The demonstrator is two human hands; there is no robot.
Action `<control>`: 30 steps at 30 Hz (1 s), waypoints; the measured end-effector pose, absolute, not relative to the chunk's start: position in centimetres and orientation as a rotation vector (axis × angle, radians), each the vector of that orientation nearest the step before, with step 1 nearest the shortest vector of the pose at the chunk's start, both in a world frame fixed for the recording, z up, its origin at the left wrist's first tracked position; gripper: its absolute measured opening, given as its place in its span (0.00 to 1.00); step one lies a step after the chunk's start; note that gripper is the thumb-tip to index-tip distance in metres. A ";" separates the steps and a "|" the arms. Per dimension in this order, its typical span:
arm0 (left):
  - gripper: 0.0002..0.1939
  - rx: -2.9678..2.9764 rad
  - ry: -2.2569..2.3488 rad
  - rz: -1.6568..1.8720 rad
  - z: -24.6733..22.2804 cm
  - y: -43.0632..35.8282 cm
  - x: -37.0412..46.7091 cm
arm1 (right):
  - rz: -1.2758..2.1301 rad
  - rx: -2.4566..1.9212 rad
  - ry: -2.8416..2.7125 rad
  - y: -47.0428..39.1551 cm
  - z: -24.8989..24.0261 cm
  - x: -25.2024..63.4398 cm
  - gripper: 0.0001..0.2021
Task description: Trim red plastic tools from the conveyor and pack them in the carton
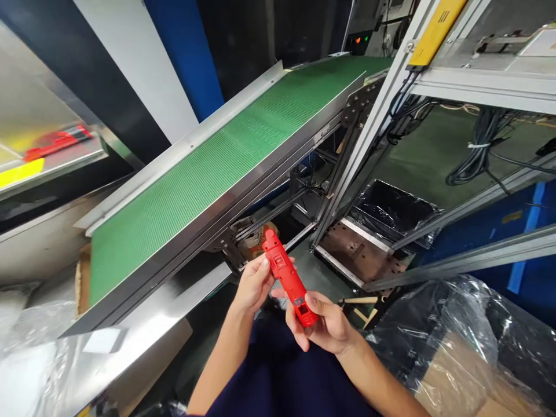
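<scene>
A long red plastic part (pixel 287 277), with small cut-outs and a rounded far end, lies tilted between my hands in front of my body. My left hand (pixel 257 282) pinches its upper left side with the thumb on top. Around the lower end, near a dark rectangular opening, my right hand (pixel 324 321) has its thumb and fingers closed. What the part belongs to I cannot make out. The undersides of the part and some fingertips are hidden.
A green conveyor belt (pixel 208 174) slopes up to the back right beyond my hands. Metal frame posts (pixel 369 127) with bundled black cables (pixel 473 145) stand at right. Plastic sheeting (pixel 460 324) covers a box at lower right. Another red part (pixel 58 143) lies on a ledge at left.
</scene>
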State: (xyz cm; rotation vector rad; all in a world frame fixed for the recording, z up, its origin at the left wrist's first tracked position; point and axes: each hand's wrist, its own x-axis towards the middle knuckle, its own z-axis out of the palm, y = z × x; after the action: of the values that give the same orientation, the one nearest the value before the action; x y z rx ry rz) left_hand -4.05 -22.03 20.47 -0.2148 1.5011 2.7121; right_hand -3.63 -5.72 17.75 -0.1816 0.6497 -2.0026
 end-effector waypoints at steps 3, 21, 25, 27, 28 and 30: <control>0.30 -0.074 1.386 2.699 20.3 -22.6 -6.4 | -2.019 -0.201 0.656 -6.4 17.6 -5.1 0.33; 0.35 0.044 1.279 2.728 20.1 -26.8 -15.8 | -2.047 -0.243 0.943 -12.0 17.9 -11.7 0.37; 0.35 -0.004 1.322 2.665 20.4 -26.5 -16.8 | -2.153 -0.157 1.157 -11.7 18.3 -12.4 0.30; 0.35 -0.044 1.372 2.655 20.5 -26.2 -17.3 | -2.227 -0.076 1.274 -11.3 18.4 -13.0 0.26; 0.35 -0.067 1.403 2.653 20.5 -26.0 -17.5 | -2.251 -0.036 1.309 -11.1 18.4 -13.3 0.25; 0.35 -0.105 1.459 2.648 20.5 -25.6 -17.9 | -2.263 0.010 1.327 -10.5 18.3 -13.9 0.24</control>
State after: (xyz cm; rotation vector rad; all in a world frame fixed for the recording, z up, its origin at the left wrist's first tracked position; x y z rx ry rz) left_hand -17.94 -25.58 20.50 -0.1049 1.4591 2.6483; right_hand -13.94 -10.46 18.33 0.0098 1.3268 -2.2628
